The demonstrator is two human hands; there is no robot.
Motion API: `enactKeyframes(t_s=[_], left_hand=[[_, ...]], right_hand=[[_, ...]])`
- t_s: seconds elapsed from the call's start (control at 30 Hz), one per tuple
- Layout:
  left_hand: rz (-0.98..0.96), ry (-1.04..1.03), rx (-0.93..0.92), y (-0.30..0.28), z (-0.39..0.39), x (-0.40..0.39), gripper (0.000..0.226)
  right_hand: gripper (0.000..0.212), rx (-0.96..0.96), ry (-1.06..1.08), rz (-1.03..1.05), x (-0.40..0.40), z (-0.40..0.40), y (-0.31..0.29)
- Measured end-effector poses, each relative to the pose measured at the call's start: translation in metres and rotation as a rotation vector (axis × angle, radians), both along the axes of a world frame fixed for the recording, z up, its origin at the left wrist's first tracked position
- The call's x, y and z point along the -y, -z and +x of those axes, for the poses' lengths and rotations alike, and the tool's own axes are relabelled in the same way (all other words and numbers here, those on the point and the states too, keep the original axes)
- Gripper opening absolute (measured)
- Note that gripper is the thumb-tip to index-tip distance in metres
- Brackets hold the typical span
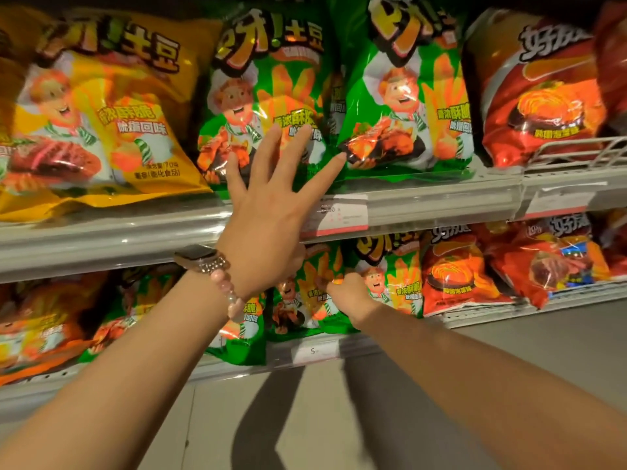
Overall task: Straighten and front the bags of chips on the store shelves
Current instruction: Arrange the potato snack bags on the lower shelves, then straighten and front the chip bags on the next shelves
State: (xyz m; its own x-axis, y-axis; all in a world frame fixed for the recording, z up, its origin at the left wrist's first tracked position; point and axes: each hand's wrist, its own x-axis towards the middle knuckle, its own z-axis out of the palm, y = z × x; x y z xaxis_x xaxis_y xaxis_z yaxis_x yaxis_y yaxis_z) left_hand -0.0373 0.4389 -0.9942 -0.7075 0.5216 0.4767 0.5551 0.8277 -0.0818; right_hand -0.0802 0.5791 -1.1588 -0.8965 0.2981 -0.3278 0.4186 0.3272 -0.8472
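Observation:
On the upper shelf point(441, 201) two green chip bags stand side by side, the left green bag point(258, 96) and the right green bag point(403, 96). My left hand point(268, 212), with a watch on its wrist, is spread flat. Its fingertips touch the lower fronts of both green bags. On the lower shelf point(359, 347) my right hand point(349, 293) curls its fingers on a smaller green bag point(315, 300), which leans among other green bags. Its fingertips are hidden against the bag.
A yellow bag point(101, 113) leans left of the green ones, and red bags point(543, 96) stand to the right behind a wire divider point(576, 150). More orange, green and red bags point(458, 276) fill the lower shelf. Price tags point(342, 215) sit on the shelf rails.

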Motion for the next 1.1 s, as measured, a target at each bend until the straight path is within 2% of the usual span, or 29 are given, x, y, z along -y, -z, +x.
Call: enactKeyframes(t_s=[0.03,0.1,0.2,0.3,0.43,0.53,0.63,0.7,0.83,0.93,1.03,1.1], left_hand=[[0.007,0.005,-0.012,0.0,0.0,0.0,0.114],[0.014,0.006,-0.029,0.001,0.0,-0.001,0.114],[0.007,-0.004,-0.051,0.001,0.001,-0.001,0.117],[-0.006,-0.007,-0.08,0.001,0.001,-0.003,0.115],[-0.018,-0.041,-0.135,0.005,0.002,-0.006,0.114],[0.036,-0.108,-0.179,0.014,0.009,-0.017,0.111],[0.216,-0.16,-0.181,0.032,0.024,-0.039,0.101],[0.295,-0.092,-0.209,0.048,0.037,-0.059,0.087],[0.258,0.16,-0.303,0.079,0.058,-0.11,0.057],[0.224,0.218,-0.19,0.089,0.062,-0.159,0.056],[0.266,0.182,0.082,0.096,0.059,-0.216,0.055],[0.38,0.137,0.283,0.102,0.053,-0.256,0.051]], right_hand=[[0.024,-0.006,-0.014,0.086,0.002,0.0,0.0],[0.012,-0.027,-0.067,0.286,0.006,0.002,-0.002],[0.034,-0.1,-0.097,0.453,0.01,0.006,-0.003],[0.038,-0.068,-0.191,0.568,0.01,0.005,-0.005],[0.034,0.049,-0.286,0.465,0.003,-0.001,-0.017],[0.039,0.038,-0.285,0.32,-0.02,0.001,-0.028],[0.043,-0.145,-0.259,0.092,-0.058,0.014,-0.04],[0.04,-0.308,-0.242,-0.051,-0.094,0.025,-0.048],[0.044,-0.468,-0.251,0.01,-0.182,0.049,-0.062],[0.039,-0.528,-0.202,0.15,-0.252,0.063,-0.066],[0.039,-0.552,-0.124,0.283,-0.319,0.069,-0.065],[0.047,-0.513,-0.094,0.375,-0.36,0.067,-0.06]])
